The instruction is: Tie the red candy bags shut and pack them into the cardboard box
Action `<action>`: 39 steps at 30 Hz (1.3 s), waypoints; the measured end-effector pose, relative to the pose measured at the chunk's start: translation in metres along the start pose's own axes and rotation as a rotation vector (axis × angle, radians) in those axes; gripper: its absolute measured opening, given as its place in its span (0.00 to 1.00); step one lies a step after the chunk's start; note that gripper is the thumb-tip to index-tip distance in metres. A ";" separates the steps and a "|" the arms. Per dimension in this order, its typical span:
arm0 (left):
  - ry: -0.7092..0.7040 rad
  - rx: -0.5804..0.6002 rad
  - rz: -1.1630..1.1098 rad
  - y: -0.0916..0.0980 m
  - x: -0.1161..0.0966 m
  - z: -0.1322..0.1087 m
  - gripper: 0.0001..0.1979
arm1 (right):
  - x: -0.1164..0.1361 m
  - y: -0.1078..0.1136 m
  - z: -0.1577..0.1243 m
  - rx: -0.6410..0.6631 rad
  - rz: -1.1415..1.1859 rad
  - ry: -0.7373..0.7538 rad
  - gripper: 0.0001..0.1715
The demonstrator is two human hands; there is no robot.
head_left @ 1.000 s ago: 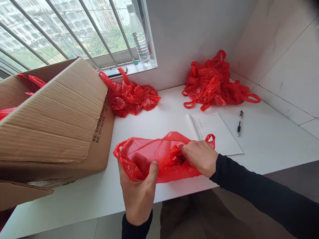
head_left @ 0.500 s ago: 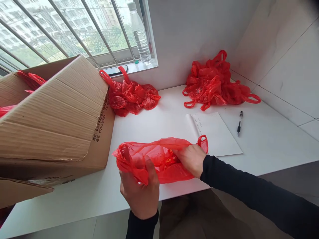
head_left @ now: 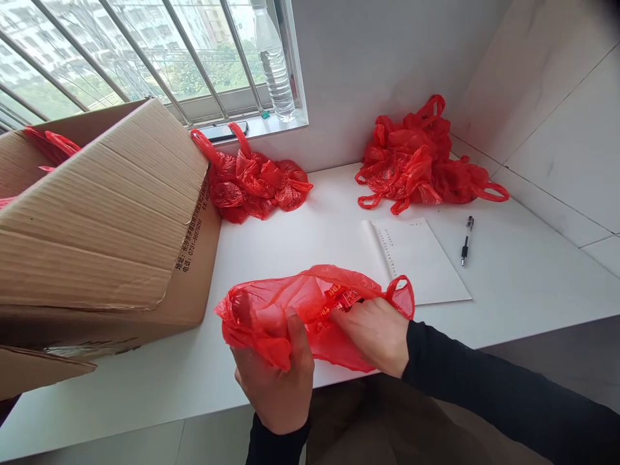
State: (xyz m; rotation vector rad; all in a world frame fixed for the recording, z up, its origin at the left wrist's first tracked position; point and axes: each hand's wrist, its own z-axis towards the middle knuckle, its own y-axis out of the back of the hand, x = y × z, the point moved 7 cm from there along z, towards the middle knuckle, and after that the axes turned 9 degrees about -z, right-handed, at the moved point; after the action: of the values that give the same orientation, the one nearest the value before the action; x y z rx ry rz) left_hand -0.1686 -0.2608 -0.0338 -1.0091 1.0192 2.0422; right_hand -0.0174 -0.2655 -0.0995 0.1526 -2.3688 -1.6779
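Note:
A thin red plastic bag [head_left: 310, 303] with something red and printed inside lies at the near edge of the white table [head_left: 523, 278]. My left hand [head_left: 276, 374] grips the bag's left part, fingers closed round the bunched plastic. My right hand [head_left: 375, 336] pinches the bag's right side near its loop handle, fingers curled into the plastic. Both wrists wear black sleeves.
A large tilted cardboard box [head_left: 101, 219] with red bags inside fills the left. Two heaps of red bags lie at the back: one by the box [head_left: 256, 177], one by the tiled wall [head_left: 421, 158]. A notebook [head_left: 416, 258], a pen [head_left: 465, 240], a water bottle [head_left: 276, 71] and a phone [head_left: 220, 131] lie about.
Both hands have drawn the bag nearer the table edge and gathered it, so its wide mouth has closed up. The right hand has moved down and toward me.

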 end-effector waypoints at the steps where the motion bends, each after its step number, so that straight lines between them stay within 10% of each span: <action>1: 0.014 0.004 0.016 0.000 0.000 0.000 0.37 | 0.002 -0.001 0.001 -0.004 -0.005 0.001 0.18; 7: 0.007 -0.059 -0.030 0.008 -0.003 0.005 0.38 | 0.006 -0.004 -0.005 -0.035 -0.036 0.012 0.25; 13: -0.050 0.184 -0.038 -0.009 0.009 0.009 0.55 | 0.015 -0.004 -0.014 0.009 0.003 0.068 0.16; 26: -0.051 0.106 0.014 0.002 0.014 0.008 0.43 | 0.022 0.000 -0.018 -0.073 0.004 0.089 0.15; 39: -0.312 0.118 0.169 -0.014 0.001 -0.005 0.28 | -0.027 -0.003 -0.024 -0.002 -0.131 -0.172 0.26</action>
State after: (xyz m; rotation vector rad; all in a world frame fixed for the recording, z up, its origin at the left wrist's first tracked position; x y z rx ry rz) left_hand -0.1563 -0.2577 -0.0418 -0.5376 1.0700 2.1611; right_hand 0.0143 -0.2824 -0.0986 0.1732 -2.5317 -1.8201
